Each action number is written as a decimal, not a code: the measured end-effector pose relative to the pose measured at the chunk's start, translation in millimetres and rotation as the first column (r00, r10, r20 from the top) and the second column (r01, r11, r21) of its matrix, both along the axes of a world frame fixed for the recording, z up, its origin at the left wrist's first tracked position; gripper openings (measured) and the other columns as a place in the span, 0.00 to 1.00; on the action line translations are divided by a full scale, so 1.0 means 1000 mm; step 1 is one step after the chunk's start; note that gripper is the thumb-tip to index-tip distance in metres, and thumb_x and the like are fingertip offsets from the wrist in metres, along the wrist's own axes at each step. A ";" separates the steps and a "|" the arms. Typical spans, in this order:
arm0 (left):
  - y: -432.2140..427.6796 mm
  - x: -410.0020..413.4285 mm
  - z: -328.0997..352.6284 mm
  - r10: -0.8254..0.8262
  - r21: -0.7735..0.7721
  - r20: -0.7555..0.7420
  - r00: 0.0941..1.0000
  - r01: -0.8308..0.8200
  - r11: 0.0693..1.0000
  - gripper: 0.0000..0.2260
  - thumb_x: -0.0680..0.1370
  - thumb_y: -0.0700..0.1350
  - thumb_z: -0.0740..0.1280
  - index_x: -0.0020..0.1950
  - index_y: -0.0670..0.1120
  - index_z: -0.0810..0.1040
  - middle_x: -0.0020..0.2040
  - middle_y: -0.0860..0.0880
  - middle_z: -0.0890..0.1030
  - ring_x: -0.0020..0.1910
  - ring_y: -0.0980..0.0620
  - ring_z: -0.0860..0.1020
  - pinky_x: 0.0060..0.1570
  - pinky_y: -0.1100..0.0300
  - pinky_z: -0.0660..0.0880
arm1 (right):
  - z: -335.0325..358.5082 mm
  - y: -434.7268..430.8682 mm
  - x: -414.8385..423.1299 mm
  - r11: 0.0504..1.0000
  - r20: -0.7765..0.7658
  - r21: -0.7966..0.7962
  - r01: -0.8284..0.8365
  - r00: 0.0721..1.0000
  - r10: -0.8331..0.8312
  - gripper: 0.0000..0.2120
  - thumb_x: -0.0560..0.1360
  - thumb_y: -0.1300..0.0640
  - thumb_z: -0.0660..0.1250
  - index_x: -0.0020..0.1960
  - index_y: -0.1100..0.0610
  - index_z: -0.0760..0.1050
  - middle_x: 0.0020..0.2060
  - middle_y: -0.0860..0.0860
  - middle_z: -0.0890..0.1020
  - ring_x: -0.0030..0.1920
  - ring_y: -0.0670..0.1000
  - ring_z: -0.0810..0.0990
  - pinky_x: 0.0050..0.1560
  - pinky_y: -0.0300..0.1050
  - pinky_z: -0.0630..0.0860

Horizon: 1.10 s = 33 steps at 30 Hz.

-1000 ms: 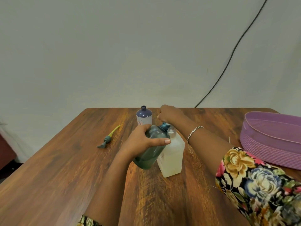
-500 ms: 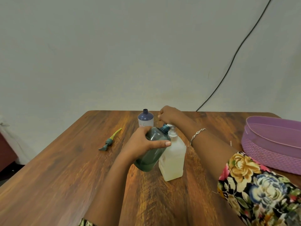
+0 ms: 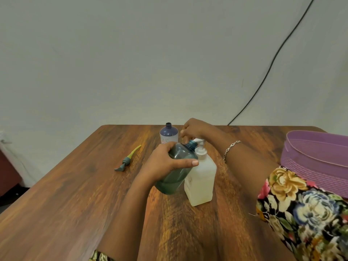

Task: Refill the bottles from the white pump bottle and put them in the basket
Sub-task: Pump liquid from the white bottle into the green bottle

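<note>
My left hand (image 3: 165, 162) grips a teal translucent bottle (image 3: 175, 176), tilted so its open neck sits under the spout of the white pump bottle (image 3: 200, 182). The white pump bottle stands upright mid-table, holding pale liquid. My right hand (image 3: 195, 129) rests on its pump head, fingers curled over the top. Behind them stands a small dark blue bottle (image 3: 169, 133) with a white label and no cap. The purple basket (image 3: 316, 161) sits at the table's right edge.
A loose green and yellow pump head (image 3: 128, 160) lies on the wooden table (image 3: 75, 204) left of the bottles. A black cable (image 3: 271, 63) runs up the wall behind. My floral sleeve (image 3: 305, 213) fills the lower right.
The pump head has risen and my right hand has lifted with it, so the white nozzle now shows. The teal bottle stays tilted at the spout. The view has shifted downward slightly.
</note>
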State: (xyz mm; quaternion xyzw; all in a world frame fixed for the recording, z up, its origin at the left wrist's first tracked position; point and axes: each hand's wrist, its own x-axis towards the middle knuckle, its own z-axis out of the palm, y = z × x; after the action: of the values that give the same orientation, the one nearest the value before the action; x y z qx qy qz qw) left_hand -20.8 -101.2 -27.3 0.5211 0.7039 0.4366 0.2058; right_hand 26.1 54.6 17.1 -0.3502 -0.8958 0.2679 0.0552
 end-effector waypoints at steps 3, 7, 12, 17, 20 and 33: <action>0.000 0.000 0.001 0.000 0.001 -0.012 1.000 0.000 1.000 0.37 0.53 0.70 0.68 0.54 0.49 0.76 0.47 0.52 0.80 0.46 0.53 0.79 0.48 0.57 0.78 | -0.002 -0.001 -0.004 0.999 0.093 0.046 -0.021 0.996 0.017 0.14 0.74 0.62 0.65 0.59 0.64 0.76 0.54 0.57 0.80 0.47 0.53 0.76 0.46 0.44 0.70; 0.002 0.000 -0.007 -0.016 -0.010 0.025 1.000 0.016 1.000 0.37 0.53 0.69 0.69 0.55 0.48 0.76 0.48 0.51 0.81 0.47 0.52 0.79 0.49 0.56 0.79 | -0.013 -0.003 -0.002 0.963 0.135 0.267 0.023 0.989 -0.061 0.11 0.77 0.60 0.60 0.58 0.59 0.74 0.47 0.54 0.78 0.44 0.53 0.75 0.41 0.44 0.70; 0.002 0.000 -0.010 -0.013 -0.017 0.024 1.000 0.014 1.000 0.37 0.54 0.69 0.70 0.56 0.47 0.76 0.48 0.50 0.80 0.46 0.52 0.79 0.46 0.59 0.78 | -0.020 0.000 -0.002 0.964 0.020 0.261 0.055 0.998 -0.062 0.11 0.78 0.60 0.58 0.56 0.60 0.75 0.47 0.55 0.79 0.45 0.53 0.76 0.40 0.44 0.70; 0.000 0.004 -0.004 0.018 -0.015 0.020 1.000 -0.017 1.000 0.33 0.60 0.65 0.73 0.57 0.48 0.74 0.49 0.51 0.79 0.47 0.53 0.78 0.44 0.62 0.75 | -0.006 0.000 0.000 1.000 -0.095 -0.008 -0.017 0.995 0.016 0.13 0.76 0.62 0.61 0.56 0.68 0.76 0.50 0.63 0.82 0.51 0.59 0.81 0.57 0.54 0.74; -0.001 0.004 -0.003 0.009 -0.017 0.024 1.000 -0.008 1.000 0.35 0.56 0.67 0.75 0.56 0.48 0.75 0.48 0.51 0.80 0.46 0.53 0.79 0.44 0.61 0.76 | -0.007 0.001 -0.001 1.000 -0.042 -0.020 0.005 0.999 -0.006 0.14 0.76 0.63 0.61 0.59 0.67 0.75 0.52 0.63 0.81 0.54 0.59 0.80 0.57 0.51 0.74; 0.004 0.004 -0.005 0.003 -0.011 0.040 0.999 -0.002 1.000 0.36 0.56 0.67 0.75 0.56 0.48 0.75 0.49 0.50 0.80 0.48 0.52 0.79 0.49 0.57 0.78 | -0.013 0.007 0.002 0.988 -0.062 0.150 0.031 0.998 -0.021 0.10 0.78 0.57 0.59 0.52 0.62 0.75 0.49 0.58 0.82 0.45 0.54 0.77 0.41 0.44 0.69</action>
State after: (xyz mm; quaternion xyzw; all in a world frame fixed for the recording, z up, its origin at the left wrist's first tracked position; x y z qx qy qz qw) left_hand -17.2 -96.9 -32.6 0.5104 0.7026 0.4434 0.2220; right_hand 28.1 61.6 4.5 -0.3485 -0.9068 0.2089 0.1119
